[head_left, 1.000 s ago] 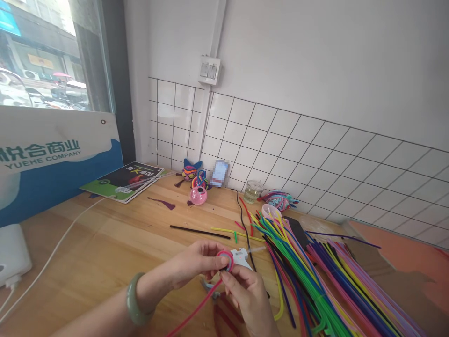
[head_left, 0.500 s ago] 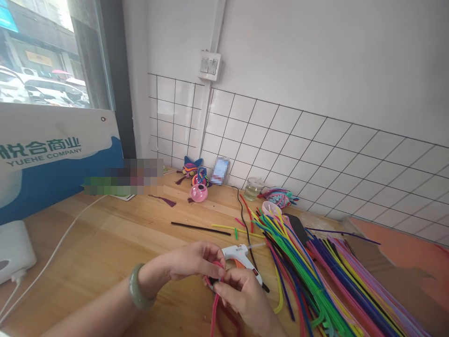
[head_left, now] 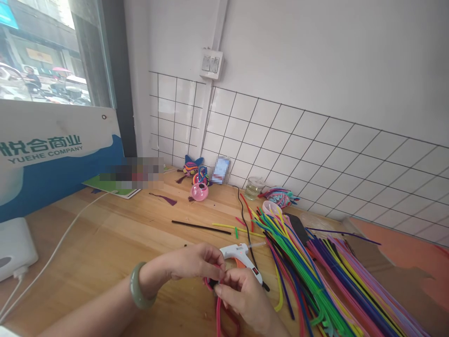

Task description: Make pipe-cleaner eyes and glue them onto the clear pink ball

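My left hand (head_left: pixel 199 262), with a pale green bangle on its wrist, is closed in a pinch on a small pink and black piece (head_left: pixel 211 282). Against it, my right hand (head_left: pixel 242 292) pinches the same piece from the right, fingertips touching those of the left. A pink pipe cleaner (head_left: pixel 218 313) hangs down from between the hands. Much of the piece is hidden by the fingers. Just behind the hands lies a white glue gun (head_left: pixel 240 255) with an orange trigger.
Bundles of coloured pipe cleaners (head_left: pixel 315 290) cover the right side. Behind stand a glass jar (head_left: pixel 253 188), a pink ball (head_left: pixel 199 192), a phone (head_left: pixel 220 170) and woven figures (head_left: pixel 192 167). A black pipe cleaner (head_left: pixel 199 227) lies mid-table; a white device (head_left: pixel 17 248) sits left.
My left fingers have shifted slightly and cover more of the pink strand at the top of the piece. The hanging pink pipe cleaner has swung a little to the right.
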`<state>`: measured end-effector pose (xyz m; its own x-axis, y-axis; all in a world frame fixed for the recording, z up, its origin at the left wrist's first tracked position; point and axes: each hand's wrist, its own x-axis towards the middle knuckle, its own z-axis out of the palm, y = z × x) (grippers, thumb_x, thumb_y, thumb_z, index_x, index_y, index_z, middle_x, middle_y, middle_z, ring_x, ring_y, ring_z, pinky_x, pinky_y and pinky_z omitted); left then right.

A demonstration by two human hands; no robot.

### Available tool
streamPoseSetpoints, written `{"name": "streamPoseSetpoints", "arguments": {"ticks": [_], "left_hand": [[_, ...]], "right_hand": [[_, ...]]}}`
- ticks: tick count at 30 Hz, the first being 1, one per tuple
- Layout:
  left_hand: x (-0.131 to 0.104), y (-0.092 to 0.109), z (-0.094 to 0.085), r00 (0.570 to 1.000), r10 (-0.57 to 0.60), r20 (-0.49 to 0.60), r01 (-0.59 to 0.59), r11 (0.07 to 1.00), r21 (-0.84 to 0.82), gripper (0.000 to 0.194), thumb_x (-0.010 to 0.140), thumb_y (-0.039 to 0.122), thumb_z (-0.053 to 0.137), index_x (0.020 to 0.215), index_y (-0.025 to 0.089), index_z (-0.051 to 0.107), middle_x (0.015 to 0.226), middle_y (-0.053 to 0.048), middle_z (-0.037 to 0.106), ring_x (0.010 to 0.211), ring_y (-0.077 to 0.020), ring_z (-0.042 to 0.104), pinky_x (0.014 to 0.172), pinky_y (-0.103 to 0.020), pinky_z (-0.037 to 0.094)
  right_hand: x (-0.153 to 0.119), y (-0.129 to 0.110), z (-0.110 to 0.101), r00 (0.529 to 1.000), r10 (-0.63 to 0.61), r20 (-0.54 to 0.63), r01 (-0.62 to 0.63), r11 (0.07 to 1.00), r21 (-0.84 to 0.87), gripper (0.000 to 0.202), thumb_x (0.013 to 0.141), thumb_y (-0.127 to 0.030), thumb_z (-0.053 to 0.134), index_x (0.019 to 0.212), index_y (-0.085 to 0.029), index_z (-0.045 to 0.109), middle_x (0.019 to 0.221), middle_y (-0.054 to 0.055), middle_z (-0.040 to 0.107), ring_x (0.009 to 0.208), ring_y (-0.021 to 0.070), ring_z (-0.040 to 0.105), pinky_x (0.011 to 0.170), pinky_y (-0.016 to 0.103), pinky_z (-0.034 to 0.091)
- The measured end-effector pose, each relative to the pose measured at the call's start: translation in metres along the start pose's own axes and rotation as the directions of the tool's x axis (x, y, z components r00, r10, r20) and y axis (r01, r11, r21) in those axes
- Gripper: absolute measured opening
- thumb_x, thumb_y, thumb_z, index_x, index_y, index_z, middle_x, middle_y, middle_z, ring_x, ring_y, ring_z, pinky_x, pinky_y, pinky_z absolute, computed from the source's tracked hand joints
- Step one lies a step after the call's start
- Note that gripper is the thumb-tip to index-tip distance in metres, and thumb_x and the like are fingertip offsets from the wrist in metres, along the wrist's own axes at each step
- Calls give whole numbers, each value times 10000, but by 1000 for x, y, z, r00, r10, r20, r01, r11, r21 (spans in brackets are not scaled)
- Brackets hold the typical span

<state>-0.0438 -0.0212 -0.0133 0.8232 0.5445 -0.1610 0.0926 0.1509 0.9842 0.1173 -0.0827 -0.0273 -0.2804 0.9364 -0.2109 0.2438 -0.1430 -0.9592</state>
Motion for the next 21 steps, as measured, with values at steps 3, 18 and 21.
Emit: {"name": "streamPoseSetpoints", "arguments": {"ticks": [3,18,21], "left_hand": [[-1,0,0,1000,6,2,-6,1000,-11,169,686,244,630,818,146,595,660,27,562,574,-79,487,549,-204,381],[-2,2,-1,1000,-1,-28,3,997,78,176,703,302,631,685,135,582,591,31,534,535,-74,470,546,-201,378],[-1,1,-1,1000,21,-3,-21,999,33,233,705,358,657,754,140,593,624,32,539,551,-71,472,553,-198,381]], "right_hand": [[0,1,-1,1000,20,8,-20,1000,-16,186,676,-250,592,539,-169,496,435,-41,440,388,60,326,397,219,202],[-1,0,-5,1000,5,-4,-5,999,-50,199,703,-263,585,562,-154,497,451,-39,446,389,46,332,391,203,206],[-1,-2,-5,1000,18,4,-18,999,-46,222,702,-295,601,563,-152,503,450,-41,448,384,43,327,386,201,202]]}}
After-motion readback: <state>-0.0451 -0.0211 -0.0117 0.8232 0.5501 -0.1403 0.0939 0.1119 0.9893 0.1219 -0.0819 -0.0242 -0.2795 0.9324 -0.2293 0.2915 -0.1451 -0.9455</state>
